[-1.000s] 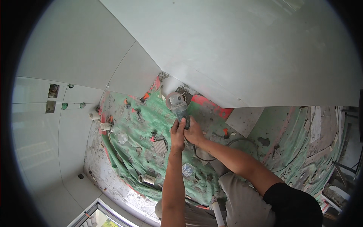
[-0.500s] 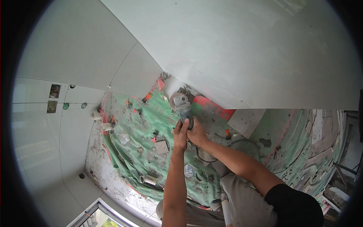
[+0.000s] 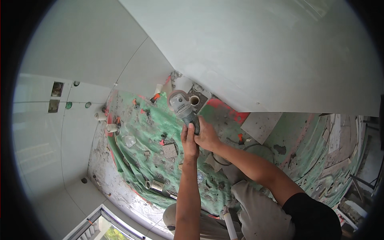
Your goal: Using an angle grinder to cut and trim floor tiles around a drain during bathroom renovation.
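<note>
Both my hands grip an angle grinder (image 3: 182, 107), held out ahead of me over the floor. My left hand (image 3: 189, 141) wraps the near end of its dark body from the left. Against the same end, from the right side, closes my right hand (image 3: 207, 135). The grinder's round disc (image 3: 175, 97) is at the far end, tilted to the left. Just right of the tool head, an open round pipe end (image 3: 194, 100) sticks up near the foot of the wall. Whether the disc touches anything, I cannot tell.
A dusty green sheet (image 3: 160, 130) with debris covers the floor. Large pale wall panels (image 3: 256, 56) meet in the corner ahead. A loose grey tile (image 3: 262, 126) lies by the right wall. Pipe stubs (image 3: 112, 128) stand at left; a cable (image 3: 260, 147) loops beside my right forearm.
The grinder has swung left, its head now tilted that way. The pipe end, mostly hidden before, shows beside it. Both hands keep their grip.
</note>
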### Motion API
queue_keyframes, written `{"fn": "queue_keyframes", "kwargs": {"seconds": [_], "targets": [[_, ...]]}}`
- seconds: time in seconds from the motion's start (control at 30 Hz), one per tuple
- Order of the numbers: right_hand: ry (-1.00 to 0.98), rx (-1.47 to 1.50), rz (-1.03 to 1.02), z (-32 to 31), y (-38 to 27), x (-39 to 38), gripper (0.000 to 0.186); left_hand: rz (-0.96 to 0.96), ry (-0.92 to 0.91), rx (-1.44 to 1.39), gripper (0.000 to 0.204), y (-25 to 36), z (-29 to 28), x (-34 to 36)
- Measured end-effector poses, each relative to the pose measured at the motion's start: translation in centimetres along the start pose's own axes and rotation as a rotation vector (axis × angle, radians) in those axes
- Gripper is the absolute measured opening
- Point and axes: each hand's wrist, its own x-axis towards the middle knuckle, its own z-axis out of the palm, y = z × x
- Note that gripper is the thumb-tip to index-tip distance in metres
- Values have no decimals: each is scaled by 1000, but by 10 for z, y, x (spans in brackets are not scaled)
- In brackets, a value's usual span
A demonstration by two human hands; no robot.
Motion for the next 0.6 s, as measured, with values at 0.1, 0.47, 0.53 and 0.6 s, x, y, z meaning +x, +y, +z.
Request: {"fn": "queue_keyframes", "kwargs": {"seconds": [0.1,0.47,0.53,0.6], "targets": [[-46,-81,7,-10,-9,-4,55,30,8,-55,53,-5,3,-5],[73,-579,-130,-57,25,-1,60,1,-86,235,55,-55,36,11],[49,-656,-137,-63,32,4,61,101,-53,290,62,-58,42,12],[40,-680,-145,-64,36,7,58,73,-44,307,65,-58,42,14]]}}
